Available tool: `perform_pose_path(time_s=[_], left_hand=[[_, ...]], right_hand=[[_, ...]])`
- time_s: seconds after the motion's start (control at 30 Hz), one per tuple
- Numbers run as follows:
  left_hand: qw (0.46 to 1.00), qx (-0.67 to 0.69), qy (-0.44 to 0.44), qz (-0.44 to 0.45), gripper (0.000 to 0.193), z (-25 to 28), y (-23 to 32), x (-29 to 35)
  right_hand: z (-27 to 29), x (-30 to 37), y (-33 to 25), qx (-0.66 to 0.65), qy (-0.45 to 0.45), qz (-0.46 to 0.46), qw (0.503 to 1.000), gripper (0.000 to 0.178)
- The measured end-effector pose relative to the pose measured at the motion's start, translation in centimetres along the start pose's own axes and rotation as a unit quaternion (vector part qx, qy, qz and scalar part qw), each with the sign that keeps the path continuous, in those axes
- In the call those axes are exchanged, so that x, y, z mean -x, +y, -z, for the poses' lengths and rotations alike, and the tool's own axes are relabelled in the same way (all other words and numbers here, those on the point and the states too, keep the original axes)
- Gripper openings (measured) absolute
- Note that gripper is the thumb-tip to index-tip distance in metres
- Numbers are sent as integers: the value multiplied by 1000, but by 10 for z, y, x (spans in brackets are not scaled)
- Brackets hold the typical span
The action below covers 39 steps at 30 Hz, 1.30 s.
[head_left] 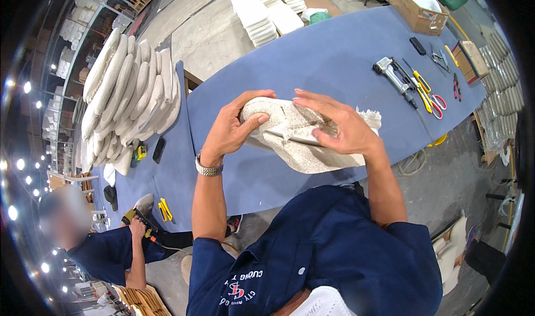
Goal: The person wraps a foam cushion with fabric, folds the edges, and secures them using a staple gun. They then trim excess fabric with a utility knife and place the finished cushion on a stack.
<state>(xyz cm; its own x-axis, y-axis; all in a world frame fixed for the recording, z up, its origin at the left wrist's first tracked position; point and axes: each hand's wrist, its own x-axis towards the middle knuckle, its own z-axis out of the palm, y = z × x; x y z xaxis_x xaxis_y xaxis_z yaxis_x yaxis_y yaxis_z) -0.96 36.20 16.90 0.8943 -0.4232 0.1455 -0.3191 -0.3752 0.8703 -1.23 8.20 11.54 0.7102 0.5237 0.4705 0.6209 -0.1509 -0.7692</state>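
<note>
A beige woven-fabric seat cushion (301,152) is held up above the near edge of the blue table. My left hand (235,128) grips its rounded left end, thumb on top and fingers round the far side. Over its right part my right hand (348,128) curves, thumb pressing on the folded cloth and fingers along the far edge. Between the hands the fabric folds around a narrow dark-edged opening with a pale strip inside. Loose frayed cloth (370,117) sticks out beside the right hand. The cushion's underside is hidden.
On the blue table (251,71) lie a staple gun (394,77) with a hose, yellow-handled scissors (421,83), red-handled scissors (438,105) and pliers (457,87). Stacked beige cushions (131,87) stand left. A co-worker's hand (137,227) holds a tool at lower left.
</note>
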Motion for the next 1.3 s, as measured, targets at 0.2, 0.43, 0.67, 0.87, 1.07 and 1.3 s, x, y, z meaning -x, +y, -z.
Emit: perform_pose_path(time_s=[0.2, 0.43, 0.67, 0.87, 1.07, 1.3], left_hand=[[1000, -22, -14, 17, 48, 1, 5, -2], [1000, -14, -5, 18, 47, 0, 5, 1], [1000, -14, -26, 8, 45, -2, 8, -1], [999, -37, -20, -7, 46, -8, 17, -8], [999, -41, -8, 18, 48, -5, 11, -13], [998, -49, -26, 11, 48, -7, 18, -14]], right_hand=[[-15, -5, 13, 9, 10, 16, 1000, 70], [-24, -14, -8, -2, 101, 25, 995, 38], [-30, -8, 4, -44, 157, -13, 986, 27], [-19, -13, -20, -70, 127, 25, 989, 50], [-22, 4, 1, 13, 129, -17, 991, 48], [-19, -16, -6, -105, 224, -79, 966, 31]])
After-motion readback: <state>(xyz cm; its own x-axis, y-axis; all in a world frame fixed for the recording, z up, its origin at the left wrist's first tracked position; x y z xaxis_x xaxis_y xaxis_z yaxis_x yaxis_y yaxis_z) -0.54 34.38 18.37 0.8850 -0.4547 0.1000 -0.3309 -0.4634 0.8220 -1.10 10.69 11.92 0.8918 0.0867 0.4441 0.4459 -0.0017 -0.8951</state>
